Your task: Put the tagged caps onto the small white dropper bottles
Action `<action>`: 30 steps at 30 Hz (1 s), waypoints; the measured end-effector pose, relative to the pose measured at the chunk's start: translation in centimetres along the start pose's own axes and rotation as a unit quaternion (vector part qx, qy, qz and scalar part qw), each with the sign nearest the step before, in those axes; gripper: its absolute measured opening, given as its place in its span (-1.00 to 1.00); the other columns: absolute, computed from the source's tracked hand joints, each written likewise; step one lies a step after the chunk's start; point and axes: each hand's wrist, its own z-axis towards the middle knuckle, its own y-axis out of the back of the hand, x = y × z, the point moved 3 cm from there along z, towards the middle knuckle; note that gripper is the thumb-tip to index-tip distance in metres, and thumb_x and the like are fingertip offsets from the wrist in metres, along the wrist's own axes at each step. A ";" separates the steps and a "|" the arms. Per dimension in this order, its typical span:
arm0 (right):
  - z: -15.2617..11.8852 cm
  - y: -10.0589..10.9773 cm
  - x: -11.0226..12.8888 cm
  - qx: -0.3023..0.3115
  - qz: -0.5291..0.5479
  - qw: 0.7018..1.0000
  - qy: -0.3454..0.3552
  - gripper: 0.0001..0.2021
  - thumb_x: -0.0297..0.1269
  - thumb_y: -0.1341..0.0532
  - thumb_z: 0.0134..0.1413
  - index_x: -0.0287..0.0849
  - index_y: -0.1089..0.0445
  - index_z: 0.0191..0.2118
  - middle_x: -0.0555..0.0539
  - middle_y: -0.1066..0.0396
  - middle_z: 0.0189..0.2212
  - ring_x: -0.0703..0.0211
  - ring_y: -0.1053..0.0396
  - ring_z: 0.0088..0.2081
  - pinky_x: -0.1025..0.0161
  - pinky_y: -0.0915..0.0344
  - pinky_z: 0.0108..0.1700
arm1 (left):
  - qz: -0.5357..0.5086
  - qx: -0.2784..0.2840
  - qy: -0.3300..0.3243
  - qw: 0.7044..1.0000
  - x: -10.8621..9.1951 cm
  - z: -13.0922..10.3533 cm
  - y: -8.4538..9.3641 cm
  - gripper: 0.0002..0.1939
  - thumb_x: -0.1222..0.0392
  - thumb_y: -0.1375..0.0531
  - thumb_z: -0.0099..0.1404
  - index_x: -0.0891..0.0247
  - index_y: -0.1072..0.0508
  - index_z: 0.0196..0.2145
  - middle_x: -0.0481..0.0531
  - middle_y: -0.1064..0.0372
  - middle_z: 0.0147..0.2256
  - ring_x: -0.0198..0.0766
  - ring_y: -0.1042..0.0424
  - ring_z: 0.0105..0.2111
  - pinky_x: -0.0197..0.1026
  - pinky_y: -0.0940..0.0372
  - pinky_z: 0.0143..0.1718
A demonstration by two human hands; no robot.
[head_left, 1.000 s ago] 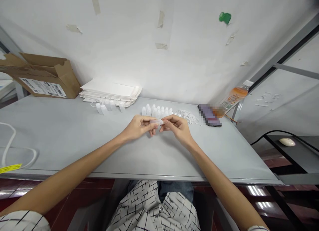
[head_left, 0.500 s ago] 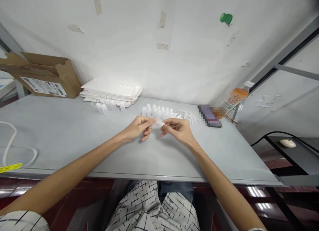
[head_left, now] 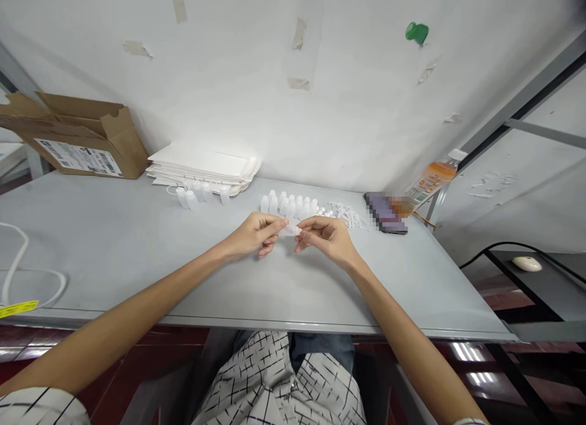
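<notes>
A small white translucent plastic bottle lies sideways between my hands above the table. My left hand is closed on its body, with thumb and forefinger pinching it. At the other end, the neck, my right hand pinches with thumb and fingertips. Those fingers partly hide the neck, and I cannot make out what small part they hold there. Just behind my hands stand several similar white bottles in a cluster. To their right is a pile of small white caps and strips.
Several more small bottles stand at left by a stack of white paper envelopes. A cardboard box is at the back left, a white cable at far left. At right lie a phone and an orange drink bottle.
My hands stay almost in place around the bottle. A thin white strand seen by my right fingers earlier no longer shows. The view has shifted very slightly.
</notes>
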 end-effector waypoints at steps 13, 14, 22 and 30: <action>0.2 -0.5 -0.4 0.024 0.016 0.997 -0.072 -0.86 -0.35 -0.36 -0.16 -0.23 -0.41 -0.42 0.00 -0.49 -0.58 0.17 -0.52 -0.54 0.25 -0.45 -0.39 | 0.012 0.028 0.028 0.999 0.7 -0.2 0.1 -0.54 -0.15 -0.18 0.31 0.28 -0.26 -0.52 -0.24 0.07 -0.69 -0.49 -0.07 -0.77 -0.38 -0.09 -0.76; 0.1 -0.5 -0.4 0.026 0.022 0.997 -0.072 -0.85 -0.34 -0.37 -0.15 -0.22 -0.40 -0.42 0.00 -0.48 -0.59 0.17 -0.52 -0.54 0.25 -0.46 -0.39 | 0.008 0.034 0.030 0.999 0.7 -0.2 0.1 -0.54 -0.15 -0.18 0.31 0.28 -0.26 -0.51 -0.25 0.08 -0.68 -0.50 -0.07 -0.76 -0.38 -0.09 -0.75; -0.1 -0.4 -0.4 0.041 0.047 0.996 -0.065 -0.78 -0.23 -0.40 -0.09 -0.21 -0.40 -0.39 -0.01 -0.48 -0.58 0.14 -0.54 -0.50 0.18 -0.49 -0.33 | 0.028 0.046 0.003 0.999 0.2 -0.3 0.2 -0.60 -0.10 -0.16 0.33 0.35 -0.40 -0.40 -0.23 0.02 -0.69 -0.49 -0.07 -0.75 -0.38 -0.09 -0.73; 0.0 -0.5 -0.8 0.051 0.048 0.996 -0.063 -0.75 -0.18 -0.40 -0.06 -0.22 -0.40 -0.36 -0.04 -0.51 -0.55 0.09 -0.56 -0.45 0.09 -0.50 -0.25 | 0.110 0.041 -0.013 0.993 0.0 -0.5 0.0 -0.62 0.02 -0.08 0.39 0.40 -0.52 -0.20 -0.21 -0.01 -0.71 -0.48 -0.04 -0.74 -0.38 -0.05 -0.69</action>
